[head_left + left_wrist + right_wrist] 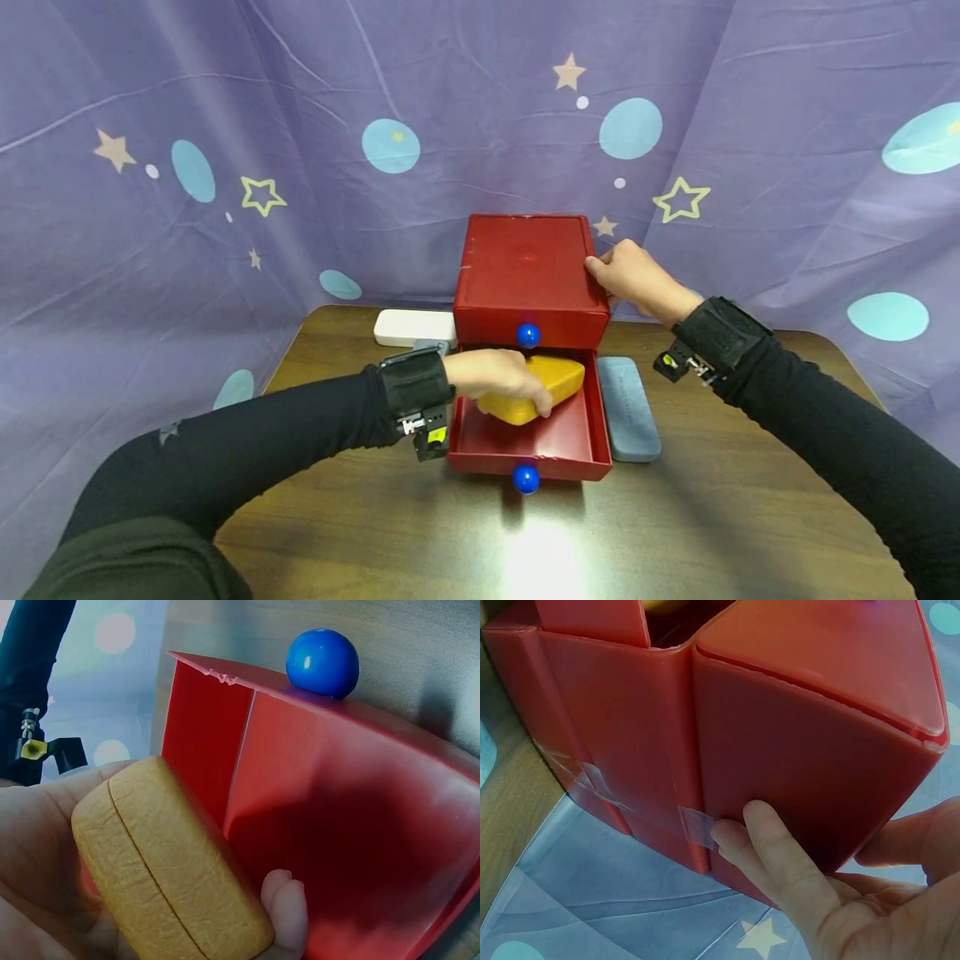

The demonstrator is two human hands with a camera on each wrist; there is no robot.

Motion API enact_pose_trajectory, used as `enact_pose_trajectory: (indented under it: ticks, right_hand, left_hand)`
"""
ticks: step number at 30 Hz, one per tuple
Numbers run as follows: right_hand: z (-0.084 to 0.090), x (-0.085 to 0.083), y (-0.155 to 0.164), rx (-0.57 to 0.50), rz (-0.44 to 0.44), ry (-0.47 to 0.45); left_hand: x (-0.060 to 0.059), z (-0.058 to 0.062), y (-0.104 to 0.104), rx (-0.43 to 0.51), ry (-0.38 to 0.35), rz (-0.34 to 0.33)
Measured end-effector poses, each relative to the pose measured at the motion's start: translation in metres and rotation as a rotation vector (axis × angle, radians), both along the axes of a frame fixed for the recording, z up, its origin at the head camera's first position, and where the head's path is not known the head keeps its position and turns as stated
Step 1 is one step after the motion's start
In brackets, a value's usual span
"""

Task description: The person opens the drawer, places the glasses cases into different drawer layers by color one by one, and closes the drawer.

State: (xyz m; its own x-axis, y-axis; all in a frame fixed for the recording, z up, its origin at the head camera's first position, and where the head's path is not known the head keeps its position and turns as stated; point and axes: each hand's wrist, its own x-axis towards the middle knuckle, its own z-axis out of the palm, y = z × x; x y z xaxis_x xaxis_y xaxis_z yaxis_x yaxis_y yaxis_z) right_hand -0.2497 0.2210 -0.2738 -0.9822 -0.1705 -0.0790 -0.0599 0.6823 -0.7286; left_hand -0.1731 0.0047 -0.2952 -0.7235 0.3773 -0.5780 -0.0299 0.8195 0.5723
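My left hand (501,377) grips a yellow glasses case (561,377), held tilted within the pulled-out red drawer (555,433). The left wrist view shows a seam along the case (165,855), with my palm on one side and fingertips round the other. The drawer has a blue knob (526,479) on its front and belongs to a red drawer box (525,258). My right hand (637,275) holds that box by its upper right edge. In the right wrist view, fingers (780,847) press its side wall while the thumb lies over the edge.
A blue-grey case (628,408) lies right of the drawer. At the left stand a white case (414,327) and another grey case (431,344), partly hidden by my left arm. The upper drawer's blue knob (528,336) sits above the opening. A purple curtain (420,225) hangs behind the wooden table (360,517).
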Motion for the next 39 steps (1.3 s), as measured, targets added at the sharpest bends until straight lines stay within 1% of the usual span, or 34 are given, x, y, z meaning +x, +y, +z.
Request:
enact_pose_trajectory:
  ticks: [10, 15, 19, 23, 28, 32, 39]
  right_hand:
    - [0.001, 0.000, -0.001, -0.011, -0.002, -0.011]
    - [0.000, 0.000, -0.001, -0.016, -0.004, -0.016]
    - [-0.001, -0.001, -0.001, -0.006, -0.007, -0.013]
    - [0.000, -0.001, -0.001, 0.005, -0.011, -0.007]
    - [0.000, -0.002, -0.001, 0.011, -0.003, -0.009]
    - [-0.001, -0.001, -0.002, 0.012, -0.006, -0.001]
    - [-0.001, -0.001, -0.001, 0.023, -0.011, 0.014]
  left_hand:
    - [-0.003, -0.007, 0.006, 0.002, 0.009, 0.050]
    - [-0.003, -0.010, 0.010, 0.006, -0.011, 0.073]
    - [-0.004, -0.010, 0.012, 0.043, -0.050, 0.073]
    - [-0.005, -0.012, 0.015, 0.077, -0.116, 0.064]
    - [-0.008, -0.015, 0.023, 0.024, -0.182, 0.035]
    - [-0.010, -0.017, 0.028, -0.006, -0.198, 0.021]
    - [-0.012, -0.023, 0.032, 0.000, -0.241, 0.029]
